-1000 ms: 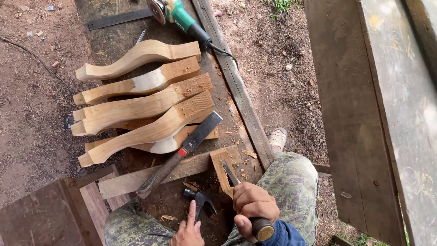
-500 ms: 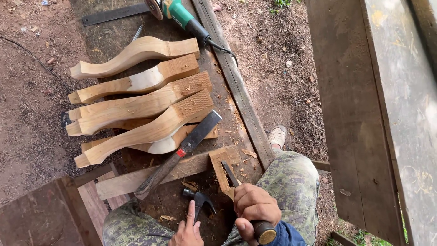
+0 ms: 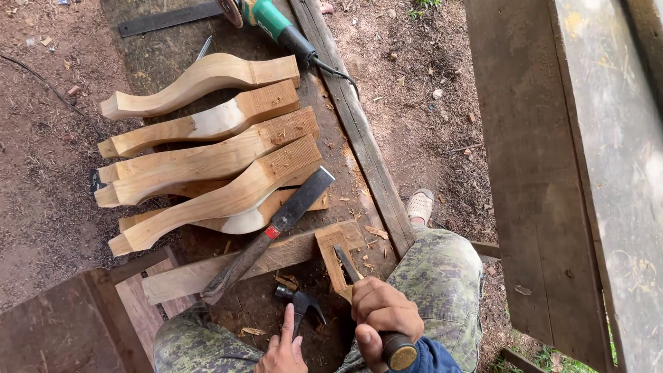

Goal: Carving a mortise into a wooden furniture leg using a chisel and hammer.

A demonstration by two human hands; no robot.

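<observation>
My right hand grips the wooden handle of a chisel; its blade rests on a small wooden block fixed to a plank. My left hand sits low at the frame's bottom, one finger stretched out beside the head of a claw hammer, holding nothing that I can see. A broad, long-handled chisel lies diagonally across the plank.
Several curved, carved wooden legs lie stacked on a dark board. A green angle grinder with its cord lies at the top. A tall plank structure stands at the right. A dark wooden piece is at bottom left.
The view has shifted slightly; my hands and the chisel stay in about the same place.
</observation>
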